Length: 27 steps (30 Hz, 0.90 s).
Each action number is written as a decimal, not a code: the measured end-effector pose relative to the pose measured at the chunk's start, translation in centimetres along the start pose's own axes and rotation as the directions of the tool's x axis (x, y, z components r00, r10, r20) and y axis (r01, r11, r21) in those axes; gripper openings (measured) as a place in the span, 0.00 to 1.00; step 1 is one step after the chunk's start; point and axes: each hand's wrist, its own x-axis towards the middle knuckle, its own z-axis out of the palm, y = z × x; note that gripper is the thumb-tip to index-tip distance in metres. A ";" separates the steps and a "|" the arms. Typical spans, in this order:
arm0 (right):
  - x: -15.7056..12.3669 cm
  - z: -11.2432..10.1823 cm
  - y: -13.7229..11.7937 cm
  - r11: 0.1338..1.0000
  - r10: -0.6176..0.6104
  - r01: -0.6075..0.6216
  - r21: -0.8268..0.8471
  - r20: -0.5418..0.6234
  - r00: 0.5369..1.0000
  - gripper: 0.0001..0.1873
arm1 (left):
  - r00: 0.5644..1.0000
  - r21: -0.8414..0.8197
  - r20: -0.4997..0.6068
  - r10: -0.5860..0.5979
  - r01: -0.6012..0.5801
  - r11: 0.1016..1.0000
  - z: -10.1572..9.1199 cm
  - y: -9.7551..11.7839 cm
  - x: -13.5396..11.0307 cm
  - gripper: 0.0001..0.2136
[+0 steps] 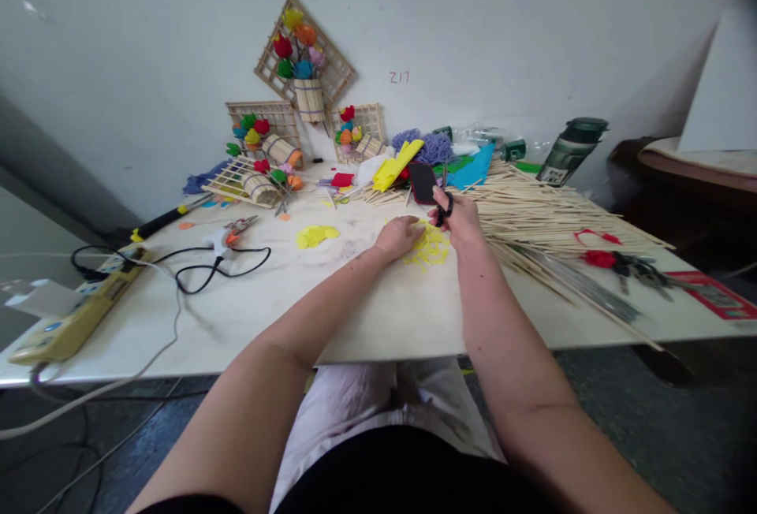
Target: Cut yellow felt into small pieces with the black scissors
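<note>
Left hand [397,236] lying flat, fingers loosely spread, pinning the yellow foam piece [429,249] near the middle of the surface [378,317]. Right hand [460,218] just at three o'clock of it, closed through the loops of black scissors [445,200]. Probably best done with short snips, turning the foam rather than the wrist, left fingertips kept off the cutting line. Bamboo sticks [550,222] heaped at three o'clock, a glue gun [228,236] well off at nine.
</note>
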 end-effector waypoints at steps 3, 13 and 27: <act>0.0 -0.1 -0.2 1.000 -0.007 0.007 0.005 -0.011 1.000 0.20 | 0.999 0.033 0.007 0.031 -0.032 0.999 0.3 -0.4 1.7 0.22; 0.2 -0.2 0.3 0.981 -0.017 0.033 -0.193 0.083 0.996 0.19 | 0.943 -0.086 0.191 0.272 -0.261 0.962 0.9 0.7 0.0 0.16; 1.5 1.3 1.3 0.898 0.091 0.075 -0.433 0.350 0.932 0.25 | 0.997 0.127 0.080 -0.005 -0.005 0.992 -0.3 -1.4 -1.5 0.18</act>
